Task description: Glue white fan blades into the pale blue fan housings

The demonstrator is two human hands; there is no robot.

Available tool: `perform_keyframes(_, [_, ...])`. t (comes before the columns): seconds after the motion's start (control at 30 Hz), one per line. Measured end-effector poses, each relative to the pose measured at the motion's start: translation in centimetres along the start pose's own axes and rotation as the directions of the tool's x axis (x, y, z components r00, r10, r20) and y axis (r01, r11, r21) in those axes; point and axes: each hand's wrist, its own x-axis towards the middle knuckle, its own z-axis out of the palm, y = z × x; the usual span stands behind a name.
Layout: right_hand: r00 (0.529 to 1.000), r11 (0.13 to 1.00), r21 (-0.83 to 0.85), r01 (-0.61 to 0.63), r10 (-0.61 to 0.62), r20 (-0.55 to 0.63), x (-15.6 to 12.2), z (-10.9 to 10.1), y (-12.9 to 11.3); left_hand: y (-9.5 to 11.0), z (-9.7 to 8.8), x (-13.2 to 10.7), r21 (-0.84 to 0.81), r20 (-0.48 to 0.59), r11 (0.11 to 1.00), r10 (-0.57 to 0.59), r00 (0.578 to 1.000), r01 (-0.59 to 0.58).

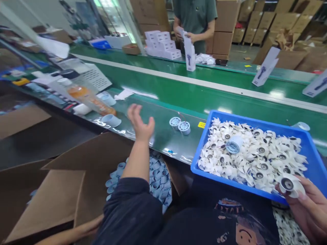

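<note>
My left hand [141,124] hangs over the green bench edge with its fingers apart and nothing in it. To its right, two light-blue round motor housings [184,127] with thin wires sit side by side on the bench. At the lower right, my right hand [310,200] grips a white fan impeller [290,184] with a dark hub, held at the near corner of a blue tray [224,180]. Many similar white impellers [260,149] fill that tray, and a light-blue housing [233,144] lies on top of them.
A cardboard box [84,177] with light-blue housings [159,178] stands below the bench. Left lie an orange drink bottle [88,98] and a blue cup-shaped part [111,120]. Across the green conveyor [163,83], a co-worker [195,23] handles a white box [189,54]; someone's forearm [74,234] shows at lower left.
</note>
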Motion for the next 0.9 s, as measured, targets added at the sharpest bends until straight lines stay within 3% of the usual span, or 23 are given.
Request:
perform_keyframes(0.03, [0.992,0.987,0.129,-0.094,0.104,-0.076,0.2,0.8,-1.0,1.9,0.3,-1.0,-0.052,0.054,0.987,0.153,0.987,-0.15])
perform_keyframes(0.1, [0.958,0.927,0.318,-0.2,0.253,-0.133,0.3,2.0,-2.6,6.0,0.2,-2.9,-0.189,0.154,0.903,0.416,0.896,-0.387])
perform_keyframes(0.17, [0.946,0.882,0.405,-0.241,0.307,-0.107,0.1,2.9,-3.6,10.1,-0.3,-4.5,-0.333,0.219,0.805,0.572,0.79,-0.491])
perform_keyframes(0.23, [0.954,0.87,0.423,-0.254,0.298,-0.04,-0.4,3.4,-3.9,14.4,-0.7,-5.5,-0.451,0.306,0.737,0.658,0.688,-0.504])
perform_keyframes(0.3, [0.968,0.876,0.42,-0.236,0.25,0.023,-0.8,3.7,-3.9,18.9,-0.6,-5.9,-0.483,0.438,0.719,0.692,0.574,-0.499])
perform_keyframes(0.37, [0.983,0.884,0.431,-0.184,0.173,0.066,-1.1,4.0,-4.0,23.1,0.2,-6.1,-0.385,0.615,0.76,0.634,0.469,-0.523])
perform_keyframes(0.47, [0.991,0.893,0.439,-0.101,0.049,0.128,-1.6,4.0,-4.3,27.6,1.8,-6.5,-0.191,0.799,0.798,0.465,0.381,-0.572])
perform_keyframes(0.53, [0.988,0.908,0.414,-0.062,-0.002,0.153,-2.1,3.6,-4.3,28.6,2.2,-6.7,-0.176,0.822,0.782,0.451,0.348,-0.598])
perform_keyframes(0.63, [0.989,0.938,0.344,-0.036,-0.015,0.147,-2.9,2.6,-4.0,27.8,1.3,-6.9,-0.278,0.766,0.742,0.554,0.325,-0.61])
perform_keyframes(0.7, [0.993,0.963,0.269,0.002,-0.033,0.111,-3.2,2.0,-4.0,26.8,-0.1,-7.3,-0.474,0.634,0.703,0.69,0.349,-0.53])
perform_keyframes(0.77, [0.986,0.979,0.15,0.137,-0.149,0.072,-3.1,1.6,-4.6,26.1,-1.6,-8.2,-0.675,0.474,0.601,0.798,0.372,-0.427])
perform_keyframes(0.83, [0.924,0.926,0.002,0.377,-0.376,0.073,-2.7,1.5,-5.8,26.1,-2.9,-9.4,-0.776,0.386,0.508,0.852,0.355,-0.373])
perform_keyframes(0.9, [0.801,0.787,-0.151,0.598,-0.584,0.13,-2.2,1.6,-7.3,26.4,-3.9,-10.7,-0.813,0.366,0.469,0.872,0.324,-0.345])
